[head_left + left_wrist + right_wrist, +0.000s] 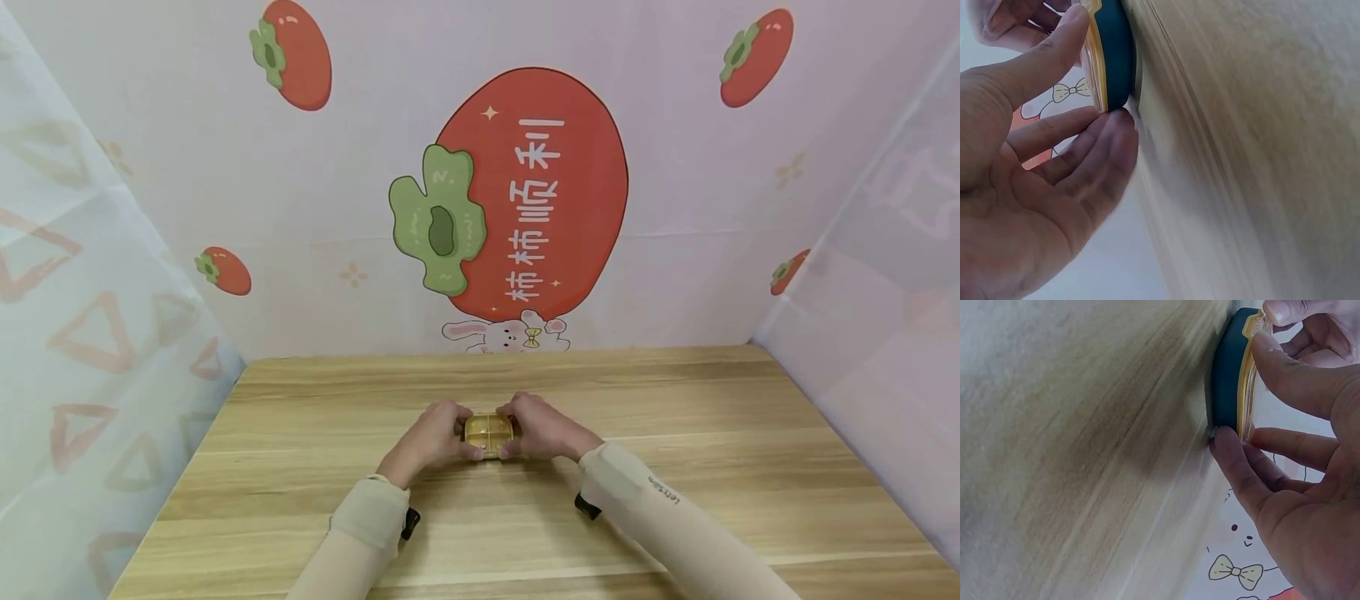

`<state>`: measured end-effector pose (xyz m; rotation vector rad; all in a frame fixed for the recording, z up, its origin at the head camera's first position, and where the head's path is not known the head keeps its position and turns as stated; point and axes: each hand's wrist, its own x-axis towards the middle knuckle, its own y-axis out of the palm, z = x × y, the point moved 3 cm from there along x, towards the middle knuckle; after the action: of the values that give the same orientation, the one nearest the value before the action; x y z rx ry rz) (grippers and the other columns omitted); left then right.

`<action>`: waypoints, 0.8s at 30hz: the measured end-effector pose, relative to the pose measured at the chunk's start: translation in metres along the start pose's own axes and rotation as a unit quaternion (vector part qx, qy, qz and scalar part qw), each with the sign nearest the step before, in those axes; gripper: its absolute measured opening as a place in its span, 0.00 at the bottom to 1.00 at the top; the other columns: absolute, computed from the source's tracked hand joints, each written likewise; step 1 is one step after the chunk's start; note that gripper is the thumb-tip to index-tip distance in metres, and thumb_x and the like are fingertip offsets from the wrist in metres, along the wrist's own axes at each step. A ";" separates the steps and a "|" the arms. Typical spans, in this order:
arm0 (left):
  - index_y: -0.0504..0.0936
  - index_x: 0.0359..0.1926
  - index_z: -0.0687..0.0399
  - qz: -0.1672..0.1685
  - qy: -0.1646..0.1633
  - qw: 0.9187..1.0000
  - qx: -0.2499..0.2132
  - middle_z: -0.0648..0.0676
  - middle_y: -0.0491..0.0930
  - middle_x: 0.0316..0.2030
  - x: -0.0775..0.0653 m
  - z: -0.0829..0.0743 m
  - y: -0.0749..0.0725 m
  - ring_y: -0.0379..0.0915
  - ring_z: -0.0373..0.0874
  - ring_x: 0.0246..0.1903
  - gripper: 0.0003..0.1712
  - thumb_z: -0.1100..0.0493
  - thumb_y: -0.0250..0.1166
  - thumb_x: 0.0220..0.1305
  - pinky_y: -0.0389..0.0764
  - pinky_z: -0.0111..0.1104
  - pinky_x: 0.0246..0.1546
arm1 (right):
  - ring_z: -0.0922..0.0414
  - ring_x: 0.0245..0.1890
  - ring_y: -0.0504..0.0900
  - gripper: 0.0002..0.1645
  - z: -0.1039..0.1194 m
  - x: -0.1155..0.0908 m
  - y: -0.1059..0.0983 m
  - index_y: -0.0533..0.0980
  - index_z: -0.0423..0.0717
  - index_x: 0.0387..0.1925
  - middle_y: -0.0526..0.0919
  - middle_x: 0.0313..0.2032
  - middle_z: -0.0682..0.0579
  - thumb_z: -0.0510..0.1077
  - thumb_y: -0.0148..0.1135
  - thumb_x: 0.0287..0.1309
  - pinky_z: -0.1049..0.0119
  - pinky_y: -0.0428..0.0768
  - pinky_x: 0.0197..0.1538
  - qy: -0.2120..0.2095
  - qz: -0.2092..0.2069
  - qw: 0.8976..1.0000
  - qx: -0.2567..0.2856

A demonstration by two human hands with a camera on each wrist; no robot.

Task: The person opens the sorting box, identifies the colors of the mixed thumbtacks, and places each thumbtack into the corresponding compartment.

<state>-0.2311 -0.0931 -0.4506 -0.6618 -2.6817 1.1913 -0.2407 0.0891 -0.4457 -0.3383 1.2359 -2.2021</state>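
Observation:
A small pill box (489,435) lies on the wooden table between both hands. Its yellow inside is split by a cross-shaped divider. The wrist views show a dark teal base (1116,53), a yellow rim and a clear lid (1250,400) that looks closed. On the box's left end, my left hand (435,433) grips with its thumb at the near edge and its fingers at the far side. My right hand (546,429) holds the right end the same way, both thumbs near the front tab. The fingers cover both ends of the box.
The wood-grain table (300,433) reaches out on both sides of the arms. Behind it stands a white backdrop (352,192) printed with persimmons and a rabbit, with fabric side walls at left and right. Black wrist devices (588,506) sit under the sleeves.

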 end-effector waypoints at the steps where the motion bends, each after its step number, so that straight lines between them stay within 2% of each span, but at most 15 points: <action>1: 0.84 0.48 0.70 0.002 0.004 1.000 -0.004 0.56 0.85 0.34 0.000 0.000 0.000 0.79 0.44 0.34 0.26 0.61 0.82 0.50 0.82 0.39 0.40 | 0.55 0.38 0.72 0.30 0.000 0.000 0.001 0.81 0.34 0.55 0.79 0.38 0.49 0.42 0.80 0.51 0.62 0.75 0.41 -0.001 -0.001 1.000 0.001; 4: 0.85 0.42 0.67 0.006 0.013 1.000 -0.008 0.54 0.83 0.30 0.000 -0.002 0.001 0.75 0.40 0.29 0.19 0.63 0.81 0.51 0.79 0.33 0.33 | 0.55 0.37 0.72 0.31 0.001 0.000 0.002 0.80 0.32 0.55 0.79 0.38 0.47 0.42 0.80 0.51 0.62 0.76 0.41 -0.002 -0.002 1.000 0.005; 8: 0.85 0.39 0.65 0.009 0.017 1.000 -0.005 0.54 0.83 0.30 -0.001 -0.003 0.001 0.74 0.39 0.28 0.17 0.62 0.81 0.51 0.78 0.31 0.32 | 0.55 0.38 0.73 0.33 0.001 -0.001 0.002 0.79 0.32 0.57 0.79 0.40 0.48 0.42 0.80 0.51 0.62 0.77 0.41 0.004 0.000 1.000 0.006; 10: 0.84 0.40 0.65 0.011 0.019 1.000 -0.006 0.54 0.83 0.31 -0.001 -0.004 0.001 0.75 0.40 0.29 0.18 0.62 0.81 0.51 0.79 0.32 0.33 | 0.55 0.39 0.74 0.34 0.000 -0.002 0.002 0.79 0.33 0.57 0.79 0.41 0.48 0.43 0.80 0.51 0.61 0.78 0.42 0.006 0.000 1.000 0.008; 12: 0.84 0.43 0.65 0.009 0.018 1.000 -0.003 0.54 0.83 0.32 -0.002 -0.004 0.001 0.76 0.42 0.31 0.22 0.61 0.82 0.50 0.80 0.35 0.34 | 0.55 0.41 0.75 0.39 -0.001 -0.005 0.002 0.76 0.33 0.60 0.78 0.44 0.47 0.45 0.81 0.50 0.59 0.79 0.46 0.013 -0.003 1.000 0.008; 17: 0.83 0.43 0.65 -0.013 0.009 0.999 0.034 0.55 0.82 0.35 -0.007 -0.003 0.002 0.76 0.45 0.34 0.27 0.59 0.85 0.44 0.80 0.42 0.39 | 0.53 0.47 0.75 0.48 -0.004 -0.011 0.003 0.72 0.33 0.64 0.77 0.48 0.47 0.50 0.84 0.45 0.53 0.78 0.55 0.044 -0.022 0.999 0.002; 24: 0.81 0.41 0.65 -0.037 -0.025 0.998 0.052 0.54 0.79 0.33 -0.005 -0.009 0.007 0.71 0.45 0.31 0.25 0.60 0.84 0.45 0.77 0.39 0.34 | 0.53 0.44 0.77 0.40 -0.007 -0.011 0.004 0.77 0.35 0.59 0.78 0.44 0.49 0.46 0.84 0.45 0.53 0.78 0.53 0.045 -0.035 0.998 0.002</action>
<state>-0.2221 -0.0854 -0.4493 -0.5200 -2.6371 1.3361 -0.2340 0.0989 -0.4519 -0.2876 1.2863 -2.3021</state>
